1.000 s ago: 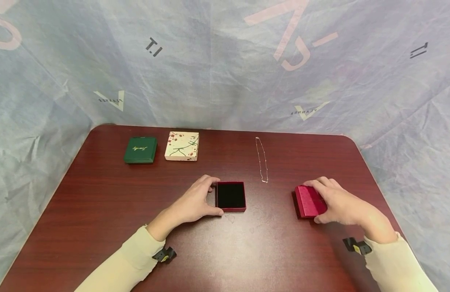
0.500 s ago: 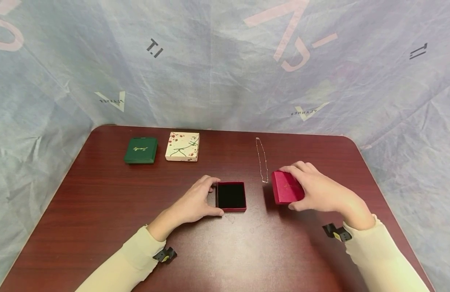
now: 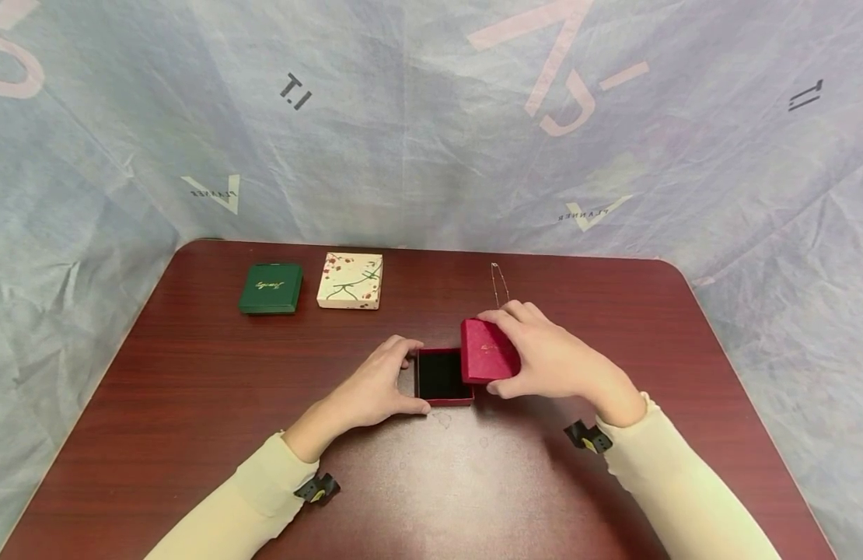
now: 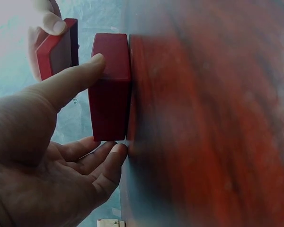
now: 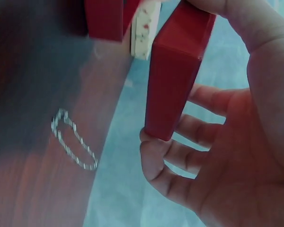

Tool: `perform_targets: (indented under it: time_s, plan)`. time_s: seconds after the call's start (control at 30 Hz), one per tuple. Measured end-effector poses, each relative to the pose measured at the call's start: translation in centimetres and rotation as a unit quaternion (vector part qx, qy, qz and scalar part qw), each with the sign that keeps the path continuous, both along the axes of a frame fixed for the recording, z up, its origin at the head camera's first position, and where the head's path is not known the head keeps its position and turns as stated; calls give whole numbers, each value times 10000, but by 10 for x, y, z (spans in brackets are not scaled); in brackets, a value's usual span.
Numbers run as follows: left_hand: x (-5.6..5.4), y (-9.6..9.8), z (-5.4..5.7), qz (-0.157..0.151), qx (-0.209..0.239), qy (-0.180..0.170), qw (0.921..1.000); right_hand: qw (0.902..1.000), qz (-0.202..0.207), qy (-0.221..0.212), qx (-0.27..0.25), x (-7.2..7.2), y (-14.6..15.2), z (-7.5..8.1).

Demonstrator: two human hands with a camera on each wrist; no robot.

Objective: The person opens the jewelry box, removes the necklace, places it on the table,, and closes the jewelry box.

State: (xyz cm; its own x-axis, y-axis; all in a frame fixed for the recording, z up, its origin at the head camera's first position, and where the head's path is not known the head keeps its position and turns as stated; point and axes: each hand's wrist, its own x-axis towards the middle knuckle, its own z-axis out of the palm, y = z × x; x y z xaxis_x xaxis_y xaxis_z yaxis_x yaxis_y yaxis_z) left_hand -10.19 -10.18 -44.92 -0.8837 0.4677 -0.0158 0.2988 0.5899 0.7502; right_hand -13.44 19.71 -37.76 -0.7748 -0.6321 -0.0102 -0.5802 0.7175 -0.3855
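A red box base (image 3: pixel 440 375) with a black lining sits on the table, its top uncovered. My left hand (image 3: pixel 375 383) grips it from the left, thumb on the near side and fingers at the far side. In my right hand (image 3: pixel 557 354) is the matching red box lid (image 3: pixel 487 351), pinched between thumb and fingers. The lid is raised and overlaps the right part of the base in the head view; the left wrist view shows a gap between them. A thin chain necklace (image 3: pixel 500 281) lies beyond my right hand, which partly hides it; more of this necklace (image 5: pixel 73 142) shows in the right wrist view.
Toward the back left of the dark red table (image 3: pixel 193 404) stand a green box (image 3: pixel 270 288) with gold lettering and a cream box (image 3: pixel 351 281) with a floral print. Behind the table hangs a grey-blue cloth (image 3: pixel 403 140).
My right hand has lifted the red lid from the right of the table and carried it left to the base. The left hand and the base have stayed in place.
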Motion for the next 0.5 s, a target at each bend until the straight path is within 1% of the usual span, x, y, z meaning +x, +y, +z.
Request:
perform_targets:
  time_s: [0.23,0.5]
  plan:
    - [-1,0,0,-8,46,25,10000,9995,237,193,65,-1,-27,-11]
    - [-1,0,1,-22,127,-139,9998,9983,444,346,143,-1,-47,-26]
